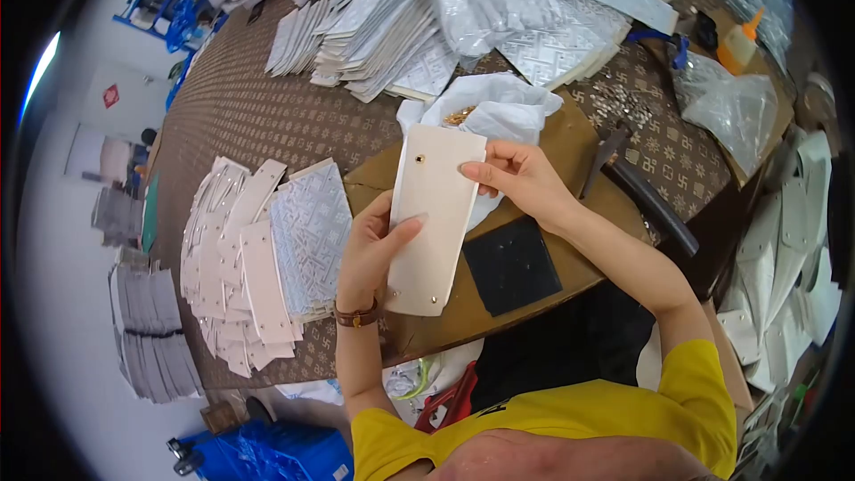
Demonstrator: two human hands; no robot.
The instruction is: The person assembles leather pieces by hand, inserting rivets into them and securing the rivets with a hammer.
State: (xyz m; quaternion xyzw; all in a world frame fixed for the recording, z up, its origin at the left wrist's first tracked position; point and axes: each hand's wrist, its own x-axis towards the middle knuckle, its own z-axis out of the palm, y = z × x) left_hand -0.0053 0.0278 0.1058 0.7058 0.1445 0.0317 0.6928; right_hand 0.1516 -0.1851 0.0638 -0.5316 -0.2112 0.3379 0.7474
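Note:
A long cream panel [434, 223] with small metal eyelets near its ends is held up over the brown work board [570, 138]. My left hand [370, 245] grips its left edge, thumb on the front face. At the upper right edge, my right hand [517, 180] pinches the panel between thumb and fingers. Behind the panel's top lies a white plastic bag [499, 107] with small gold-coloured pieces [460, 116] in it. A black square pad [511, 267] lies on the board, just right of the panel's lower part.
Left of the board are cream panels with eyelets [223, 258] and patterned pieces [310, 236]. A hammer [646, 196] lies at the right, near scattered metal bits [622, 102]. Stacked panels [370, 31], a clear plastic bag [490, 4] and an orange-tipped bottle [738, 46] are farther back.

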